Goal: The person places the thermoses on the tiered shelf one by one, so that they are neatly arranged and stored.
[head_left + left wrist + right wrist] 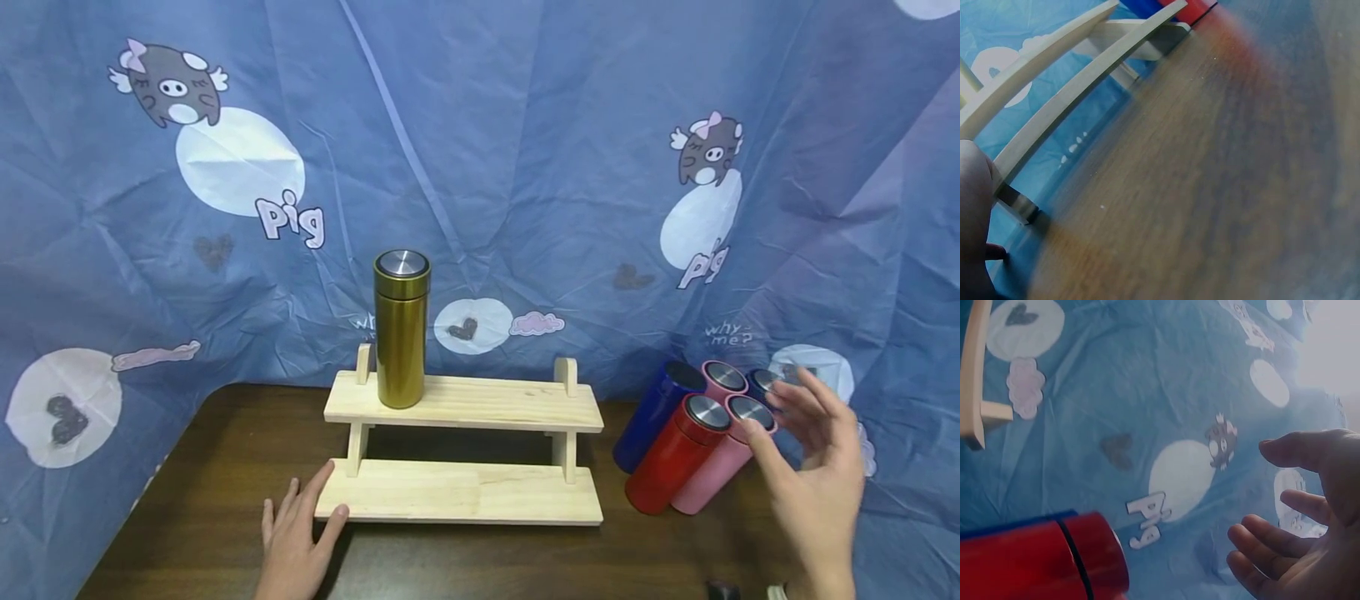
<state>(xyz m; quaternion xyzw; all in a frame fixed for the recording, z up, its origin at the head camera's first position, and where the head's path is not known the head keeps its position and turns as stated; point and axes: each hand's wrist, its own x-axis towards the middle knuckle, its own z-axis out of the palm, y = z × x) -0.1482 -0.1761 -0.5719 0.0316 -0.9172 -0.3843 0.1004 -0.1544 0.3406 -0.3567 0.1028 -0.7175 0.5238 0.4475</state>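
Blue pig-print cloth point(510, 167) hangs behind a brown table point(465, 567).

"pig" point(289, 219) (twice), "why me?" point(728, 335), on blue cloth point(525, 167)

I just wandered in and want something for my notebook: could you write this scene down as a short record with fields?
Rack: pale wood, two shelves
On upper shelf: gold bottle, upright, toward the left end
Right of rack: red bottle, blue bottle, two pink bottles, another blue one partly hidden
Left grip: bare hand, at the lower shelf's left end
Right grip: bare hand, fingers spread, empty, near the bottle cluster
Surface: dark brown table
Backdrop: blue cloth, cartoon pigs
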